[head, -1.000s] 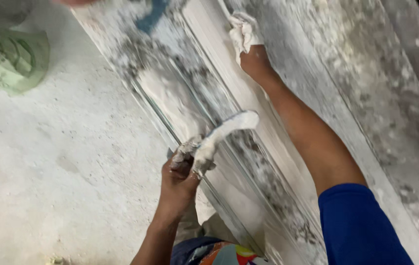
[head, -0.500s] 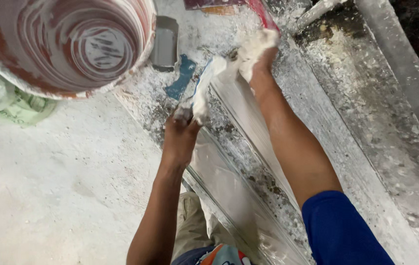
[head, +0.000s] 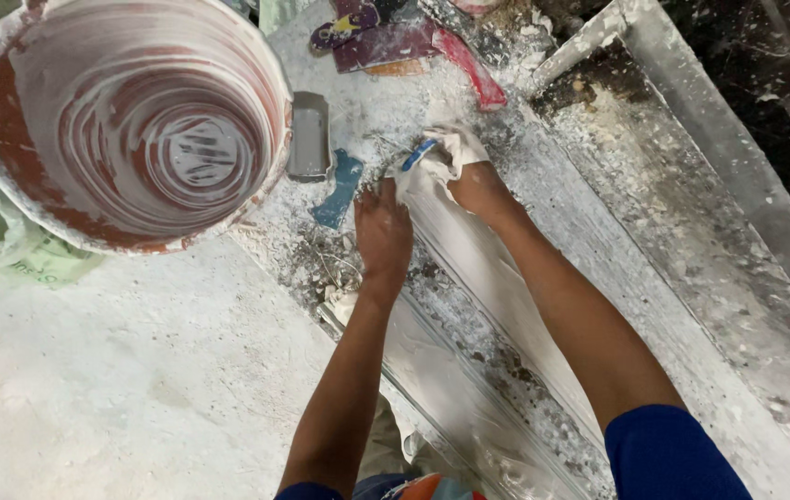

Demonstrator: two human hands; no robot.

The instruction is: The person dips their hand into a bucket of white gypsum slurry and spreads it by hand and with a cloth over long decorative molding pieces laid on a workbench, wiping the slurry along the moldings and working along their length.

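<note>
Workpiece: your long white plaster moulding strip (head: 497, 306) lies diagonally along the bench, smooth and wet-looking, with grey crusted residue along both edges.
Right hand: your right hand (head: 469, 176) sits at the strip's far end, fingers closed around a plaster-caked white rag (head: 455, 146) and a small blue-handled tool (head: 418, 155).
Left hand: your left hand (head: 383, 231) lies palm down, fingers extended, pressing just beside the strip's end; nothing gripped.
Surroundings: large red bucket streaked with white plaster (head: 126, 120) stands upper left; grey rectangular block (head: 308, 137) near its rim.
</note>
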